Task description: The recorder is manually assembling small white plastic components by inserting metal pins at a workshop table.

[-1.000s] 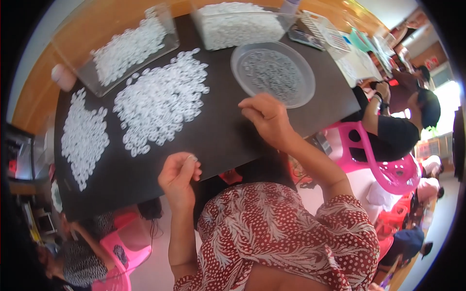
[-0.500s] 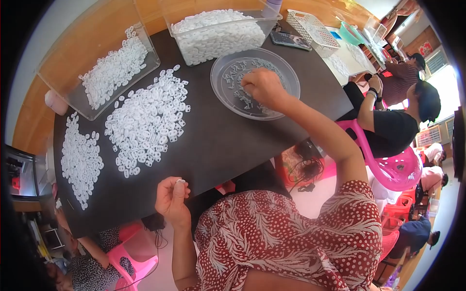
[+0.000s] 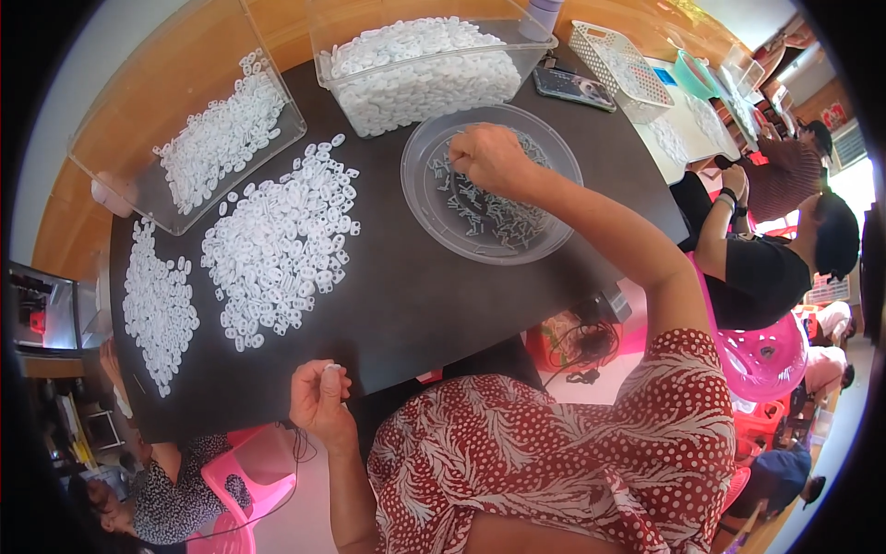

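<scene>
My left hand is closed near the table's front edge, pinching a small white plastic piece between thumb and fingers. Over the far left part of a round clear plastic bowl is my right hand, its fingers pinched together. What the right fingertips hold, if anything, cannot be made out. Many small grey metal pins or screws lie scattered in the bowl. On the dark table, left of the bowl, spreads a large pile of white oval pieces with holes. A smaller pile of white pieces lies farther left.
Behind the piles a clear bin lies tilted, partly filled with white pieces. A fuller clear bin stands behind the bowl. A phone and a white basket are at the back right. Several people sit nearby; a pink chair is right.
The whole view has shifted slightly. My right hand has moved toward the far left side of the bowl, uncovering more metal pieces. My left hand still holds the white piece.
</scene>
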Demonstrator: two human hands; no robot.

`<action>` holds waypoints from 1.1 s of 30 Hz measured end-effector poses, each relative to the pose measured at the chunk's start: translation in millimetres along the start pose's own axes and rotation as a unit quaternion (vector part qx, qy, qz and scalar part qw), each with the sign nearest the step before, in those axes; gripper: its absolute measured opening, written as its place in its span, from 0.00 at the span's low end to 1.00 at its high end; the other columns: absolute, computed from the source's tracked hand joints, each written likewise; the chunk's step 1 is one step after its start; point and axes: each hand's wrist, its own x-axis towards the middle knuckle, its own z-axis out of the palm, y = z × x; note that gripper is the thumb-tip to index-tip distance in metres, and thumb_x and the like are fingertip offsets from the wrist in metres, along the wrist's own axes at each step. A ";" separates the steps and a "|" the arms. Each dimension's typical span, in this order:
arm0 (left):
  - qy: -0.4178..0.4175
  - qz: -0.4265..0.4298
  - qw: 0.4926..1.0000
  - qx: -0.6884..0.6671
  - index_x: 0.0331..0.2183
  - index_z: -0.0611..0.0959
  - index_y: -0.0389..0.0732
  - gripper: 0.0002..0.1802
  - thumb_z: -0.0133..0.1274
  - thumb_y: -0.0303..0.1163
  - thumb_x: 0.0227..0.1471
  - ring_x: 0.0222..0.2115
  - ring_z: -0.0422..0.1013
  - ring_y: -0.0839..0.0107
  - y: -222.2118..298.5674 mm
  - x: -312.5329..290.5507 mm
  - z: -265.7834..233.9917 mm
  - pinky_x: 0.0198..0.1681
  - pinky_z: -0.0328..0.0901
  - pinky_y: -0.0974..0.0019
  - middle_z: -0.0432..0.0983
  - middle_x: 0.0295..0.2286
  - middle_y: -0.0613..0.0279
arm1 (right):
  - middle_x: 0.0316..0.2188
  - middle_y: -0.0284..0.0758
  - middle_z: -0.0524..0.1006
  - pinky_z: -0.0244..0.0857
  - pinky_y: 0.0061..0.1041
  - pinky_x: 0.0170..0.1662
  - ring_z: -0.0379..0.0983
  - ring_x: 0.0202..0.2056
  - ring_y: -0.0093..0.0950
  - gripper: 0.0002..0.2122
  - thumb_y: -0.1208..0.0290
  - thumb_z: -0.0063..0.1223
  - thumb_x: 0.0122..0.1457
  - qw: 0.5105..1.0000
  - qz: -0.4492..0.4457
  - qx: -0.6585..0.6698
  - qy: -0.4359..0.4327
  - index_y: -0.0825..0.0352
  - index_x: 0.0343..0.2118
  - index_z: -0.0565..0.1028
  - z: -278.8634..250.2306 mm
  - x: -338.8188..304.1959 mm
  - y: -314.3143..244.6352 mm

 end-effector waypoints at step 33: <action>-0.047 -0.017 0.998 -0.042 0.30 0.77 0.35 0.05 0.54 0.25 0.49 0.20 0.65 0.82 1.8 0.9 -4.4 0.22 0.58 0.81 0.71 0.24 0.66 | 0.24 0.44 0.71 0.63 0.36 0.34 0.68 0.31 0.41 0.03 0.76 0.49 0.41 0.957 -0.189 -0.170 -0.139 0.70 0.20 0.70 19.3 -0.7 -62.8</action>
